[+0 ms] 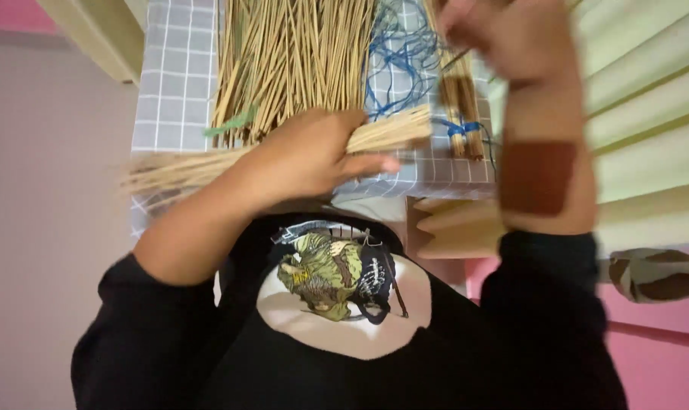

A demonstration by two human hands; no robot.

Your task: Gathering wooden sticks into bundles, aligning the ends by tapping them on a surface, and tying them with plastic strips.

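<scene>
Bundle of thin pale sticks held across the near edge of a grid-patterned worktop.

Left to right: the bundle is clasped by the left hand, its grip closed around the sticks, whose fanned ends are seen beyond the worktop's left edge and whose trimmed ends point right. A larger sheaf of loose sticks is laid behind it, running toward the far edge. Tangled blue cord is spread right of the sheaf. A small tied bundle is set near the right edge, bound with blue cord. The right hand is raised above it, blurred; its grip cannot be told.
</scene>
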